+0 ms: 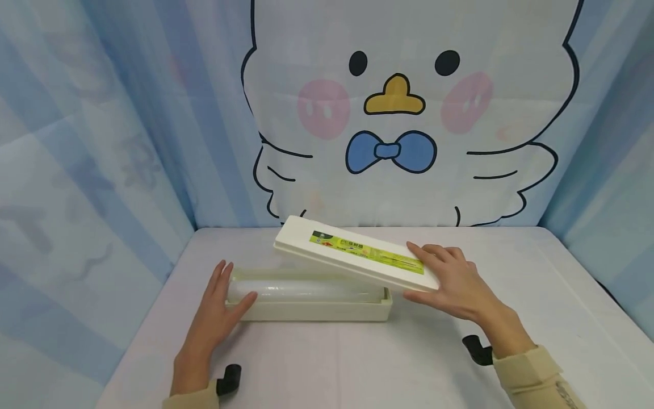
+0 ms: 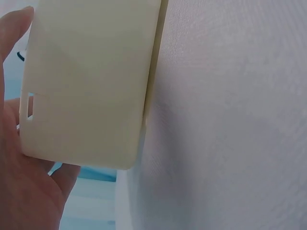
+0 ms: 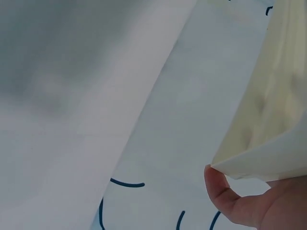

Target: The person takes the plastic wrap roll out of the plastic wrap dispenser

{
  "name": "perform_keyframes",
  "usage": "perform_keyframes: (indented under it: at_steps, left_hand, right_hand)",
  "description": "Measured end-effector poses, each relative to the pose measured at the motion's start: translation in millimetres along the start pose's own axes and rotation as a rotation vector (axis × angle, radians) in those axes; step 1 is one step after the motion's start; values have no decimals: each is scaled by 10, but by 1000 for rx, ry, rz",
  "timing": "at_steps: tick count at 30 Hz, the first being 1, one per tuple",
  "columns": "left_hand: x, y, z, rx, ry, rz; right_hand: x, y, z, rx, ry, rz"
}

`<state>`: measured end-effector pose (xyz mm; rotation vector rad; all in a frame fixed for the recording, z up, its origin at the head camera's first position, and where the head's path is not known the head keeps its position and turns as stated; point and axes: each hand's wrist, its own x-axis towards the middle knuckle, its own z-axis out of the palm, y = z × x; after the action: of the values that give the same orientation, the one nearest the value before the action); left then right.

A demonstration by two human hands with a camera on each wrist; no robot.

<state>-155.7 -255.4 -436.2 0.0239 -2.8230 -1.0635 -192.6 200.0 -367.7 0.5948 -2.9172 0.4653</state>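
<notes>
A long cream cling film box (image 1: 317, 312) stands on the table without its lid, a clear roll of film (image 1: 306, 289) lying inside. At its left end my left hand (image 1: 214, 321) holds the box, thumb over the front rim and fingers toward the back corner. In the left wrist view the front of the box (image 2: 91, 86) fills the upper left. My right hand (image 1: 457, 284) grips the right end of the white lid (image 1: 296, 233), which bears a yellow-green label (image 1: 368, 253). The lid is tilted above the box, left end higher. Its hollow underside (image 3: 268, 105) shows in the right wrist view.
A white cloth covers the table (image 1: 317, 363). Behind it hangs a curtain (image 1: 398, 193) with a cartoon bird, and blue patterned curtains (image 1: 76, 170) flank both sides. Black wrist mounts (image 1: 229, 379) show beside the sleeves.
</notes>
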Motion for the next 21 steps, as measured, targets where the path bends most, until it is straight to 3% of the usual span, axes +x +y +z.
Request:
perform_keyframes:
  at_steps: [8, 21]
  left_hand:
    - [12, 30, 2, 14, -47, -66]
    - [23, 25, -14, 0, -88, -74]
  right_hand:
    - [-128, 122, -20, -16, 27, 38]
    - [-270, 268, -9, -28, 13, 132]
